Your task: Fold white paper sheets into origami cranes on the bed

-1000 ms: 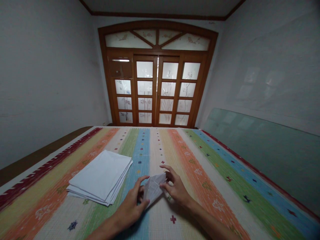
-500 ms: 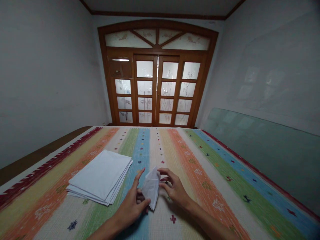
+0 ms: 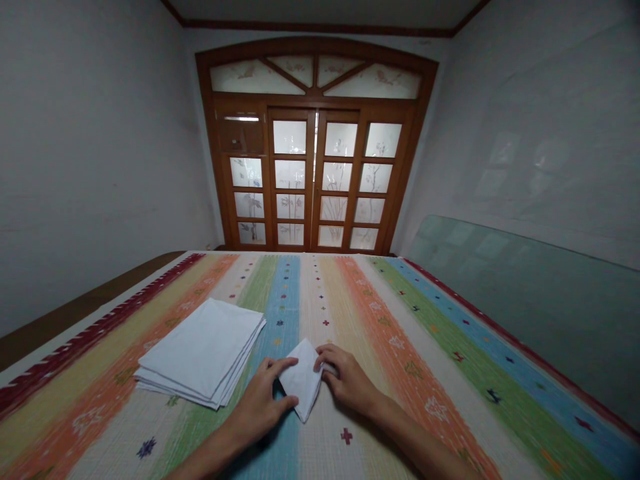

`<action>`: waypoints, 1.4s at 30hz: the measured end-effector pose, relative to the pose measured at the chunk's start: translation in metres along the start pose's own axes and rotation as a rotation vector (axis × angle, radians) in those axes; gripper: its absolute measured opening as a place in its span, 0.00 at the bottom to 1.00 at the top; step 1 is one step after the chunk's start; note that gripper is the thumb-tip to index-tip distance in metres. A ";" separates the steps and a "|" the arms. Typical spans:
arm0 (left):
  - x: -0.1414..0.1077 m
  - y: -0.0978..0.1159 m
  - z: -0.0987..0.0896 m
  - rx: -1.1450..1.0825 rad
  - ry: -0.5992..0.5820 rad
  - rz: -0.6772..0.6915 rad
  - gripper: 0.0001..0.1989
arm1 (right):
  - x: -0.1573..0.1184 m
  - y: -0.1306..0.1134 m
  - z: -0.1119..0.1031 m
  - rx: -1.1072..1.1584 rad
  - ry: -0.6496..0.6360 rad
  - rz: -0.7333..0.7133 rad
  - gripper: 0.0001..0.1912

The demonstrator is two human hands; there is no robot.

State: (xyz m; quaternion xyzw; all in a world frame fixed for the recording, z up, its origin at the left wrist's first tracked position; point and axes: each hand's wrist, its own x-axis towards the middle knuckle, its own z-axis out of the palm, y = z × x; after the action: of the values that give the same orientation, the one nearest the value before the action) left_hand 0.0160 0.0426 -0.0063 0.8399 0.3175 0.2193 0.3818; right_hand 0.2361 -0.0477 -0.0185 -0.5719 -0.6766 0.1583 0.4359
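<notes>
A small white cloth napkin [image 3: 302,377], folded into a pointed diamond shape, is between my two hands over the striped tablecloth. My left hand [image 3: 265,400] grips its left side, with the thumb near the lower edge and the index finger on the upper face. On the other side, the thumb and fingers of my right hand [image 3: 347,380] pinch the right edge. Parts of the fingers behind the cloth are hidden. To the left of my left hand lies a stack of several flat, square white napkins [image 3: 203,350].
A tablecloth [image 3: 400,400] with coloured stripes and small motifs covers the table. Beyond its far edge stand wooden doors with glass panes [image 3: 313,180]. A pale green panel [image 3: 525,293] runs along the right, and a plain wall [image 3: 90,167] rises on the left.
The folded napkin has tipped from a more upright, narrow pose to a flatter one, showing a wider face. My left index finger has come down from pointing up onto the cloth.
</notes>
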 end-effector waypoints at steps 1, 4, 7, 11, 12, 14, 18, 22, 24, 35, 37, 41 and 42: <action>0.001 -0.002 -0.001 0.040 0.011 0.019 0.31 | 0.000 0.002 -0.001 -0.032 -0.002 -0.005 0.15; 0.004 -0.008 -0.004 0.184 0.043 0.103 0.28 | -0.001 0.009 -0.002 -0.099 -0.006 -0.028 0.18; 0.007 -0.016 -0.010 0.272 -0.029 0.201 0.28 | -0.001 0.013 -0.004 -0.176 -0.037 -0.082 0.22; 0.007 -0.024 -0.018 0.283 -0.193 0.328 0.36 | -0.001 0.003 -0.010 -0.231 -0.104 -0.183 0.22; 0.007 -0.025 -0.019 0.275 -0.216 0.350 0.36 | -0.001 -0.001 -0.011 -0.234 -0.112 -0.195 0.21; 0.007 -0.028 -0.020 0.257 -0.235 0.385 0.34 | -0.002 -0.011 -0.014 -0.253 -0.148 -0.209 0.20; 0.007 -0.027 -0.024 0.253 -0.237 0.421 0.24 | -0.004 -0.023 -0.016 -0.274 -0.236 -0.165 0.13; 0.009 -0.020 -0.031 0.249 -0.265 0.421 0.25 | -0.005 -0.025 -0.016 -0.254 -0.287 -0.129 0.16; 0.009 -0.018 -0.034 0.243 -0.265 0.408 0.23 | -0.006 -0.024 -0.016 -0.259 -0.284 -0.117 0.16; 0.010 -0.016 -0.038 0.243 -0.258 0.409 0.19 | -0.007 -0.017 -0.016 -0.251 -0.262 -0.098 0.19; 0.010 -0.015 -0.038 0.256 -0.266 0.403 0.20 | -0.007 -0.016 -0.015 -0.246 -0.249 -0.101 0.17; 0.010 -0.014 -0.039 0.258 -0.281 0.385 0.21 | -0.005 -0.012 -0.015 -0.220 -0.248 -0.115 0.15; 0.011 -0.014 -0.039 0.249 -0.278 0.383 0.20 | -0.005 -0.011 -0.015 -0.214 -0.249 -0.111 0.15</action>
State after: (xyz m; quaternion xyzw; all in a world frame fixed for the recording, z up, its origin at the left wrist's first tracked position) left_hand -0.0056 0.0767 0.0082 0.9472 0.1217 0.1293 0.2670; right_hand 0.2403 -0.0595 -0.0042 -0.5531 -0.7687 0.1305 0.2935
